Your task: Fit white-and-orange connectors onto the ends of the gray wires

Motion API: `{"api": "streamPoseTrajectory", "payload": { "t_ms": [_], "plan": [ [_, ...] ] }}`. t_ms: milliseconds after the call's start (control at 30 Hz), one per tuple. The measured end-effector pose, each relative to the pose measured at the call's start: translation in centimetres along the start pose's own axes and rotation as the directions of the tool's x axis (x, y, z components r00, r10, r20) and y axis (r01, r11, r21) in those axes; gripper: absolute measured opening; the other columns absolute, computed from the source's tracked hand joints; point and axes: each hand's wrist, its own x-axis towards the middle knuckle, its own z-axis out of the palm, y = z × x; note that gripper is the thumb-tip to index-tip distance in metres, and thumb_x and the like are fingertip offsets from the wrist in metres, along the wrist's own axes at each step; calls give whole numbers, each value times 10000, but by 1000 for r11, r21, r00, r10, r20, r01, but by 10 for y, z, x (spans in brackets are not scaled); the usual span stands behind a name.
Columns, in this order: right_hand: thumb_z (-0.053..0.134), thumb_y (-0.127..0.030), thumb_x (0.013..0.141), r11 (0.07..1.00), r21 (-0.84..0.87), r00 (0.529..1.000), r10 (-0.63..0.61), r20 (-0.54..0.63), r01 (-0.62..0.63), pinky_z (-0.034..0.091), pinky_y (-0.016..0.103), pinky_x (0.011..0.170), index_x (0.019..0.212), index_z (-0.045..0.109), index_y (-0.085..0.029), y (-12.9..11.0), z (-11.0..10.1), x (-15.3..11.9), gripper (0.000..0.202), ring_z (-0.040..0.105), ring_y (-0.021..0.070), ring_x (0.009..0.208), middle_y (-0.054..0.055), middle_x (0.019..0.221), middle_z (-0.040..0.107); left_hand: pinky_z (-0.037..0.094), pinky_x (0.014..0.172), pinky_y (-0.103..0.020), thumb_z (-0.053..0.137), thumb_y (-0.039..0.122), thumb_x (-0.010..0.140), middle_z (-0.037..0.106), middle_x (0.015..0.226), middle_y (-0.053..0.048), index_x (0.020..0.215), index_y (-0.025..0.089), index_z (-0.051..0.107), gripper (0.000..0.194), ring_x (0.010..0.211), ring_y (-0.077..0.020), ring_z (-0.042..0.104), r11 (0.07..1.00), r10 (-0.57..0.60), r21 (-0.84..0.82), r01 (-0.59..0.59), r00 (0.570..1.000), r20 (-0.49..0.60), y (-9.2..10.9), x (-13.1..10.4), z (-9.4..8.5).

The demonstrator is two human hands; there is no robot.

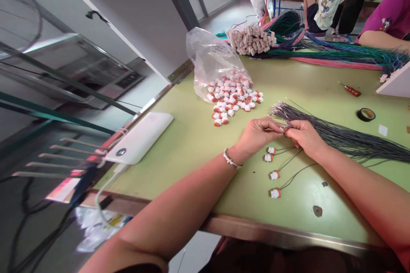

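Note:
My left hand [263,131] pinches a small white and orange connector [282,129] at the middle of the table. Close against it, my right hand [301,134] has its fingers pressed together at the connector's other side; a wire between them is too small to make out. Just beyond and to the right lies a long bundle of dark grey wires [339,134]. Several connectors with grey wires on them, one of them a white and orange piece [274,175], lie in front of my hands. Farther back, loose connectors [232,98] spill from a clear plastic bag [208,57].
A white power bank [139,138] with a cable lies at the left edge. On the right are black tape [365,114] and a red-handled awl [352,90]. Coloured wire bundles [333,55] cross the back. A person in a purple sleeve [389,10] sits at the right.

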Motion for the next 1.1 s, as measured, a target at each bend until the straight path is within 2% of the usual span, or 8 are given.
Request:
{"api": "streamPoseTrajectory", "payload": {
  "t_ms": [167,267,500,667,767,967,1033,1100],
  "plan": [
    [585,-284,582,995,-10,991,-99,-91,98,206,236,435,602,496,-199,-1,-1,1,125,277,63,444,-81,482,369,500,872,-345,803,179,599,710,772,-25,649,156,683,132,768,-138,638,989,-111,-102,104,992,-62,0,1,-3],
    [570,-271,578,987,-84,982,-147,-121,138,215,242,462,594,501,-193,-3,1,0,105,282,69,486,-67,513,387,492,879,-348,805,176,595,715,770,-25,657,155,686,136,757,-136,633,985,-141,-115,132,987,-73,-3,1,-5],
    [561,-274,576,998,-50,991,-43,-128,37,173,252,452,568,453,-207,-3,3,-1,128,228,67,460,-81,477,316,498,843,-320,784,164,617,702,776,-20,656,156,679,111,762,-133,629,992,-95,-87,86,991,-97,-5,1,-4],
    [546,-297,570,999,-43,995,-37,-97,33,180,251,464,587,477,-201,-2,3,0,119,241,70,471,-77,485,337,515,813,-309,759,154,641,687,770,-34,622,167,687,76,764,-143,636,996,27,86,-20,996,-85,-3,1,-1],
    [546,-308,574,995,-93,995,-53,-86,45,193,248,473,585,480,-195,-3,3,0,132,266,72,490,-66,501,377,523,804,-306,749,144,648,685,758,-35,612,169,685,77,751,-143,638,992,50,122,-41,996,-67,-9,2,1],
    [564,-281,586,994,-88,996,-66,-66,60,248,236,453,610,505,-193,-1,1,-1,109,315,71,456,-73,484,403,528,798,-317,746,202,651,709,769,-43,670,145,664,101,757,-147,649,994,-73,76,77,996,-55,-14,5,-1],
    [601,-306,613,996,-57,995,-66,-73,62,314,243,461,633,530,-194,1,-1,0,134,386,88,452,-60,484,459,522,754,-295,717,194,661,704,745,-38,677,137,663,80,716,-134,636,980,-110,163,111,994,-17,-7,4,-5],
    [639,-356,645,994,-40,984,-107,-143,102,387,259,502,653,572,-186,2,-3,1,182,472,113,498,-24,535,546,502,684,-261,680,152,656,683,690,-20,680,135,673,30,651,-117,605,933,-158,340,120,984,86,4,1,-11]
  ]
}}
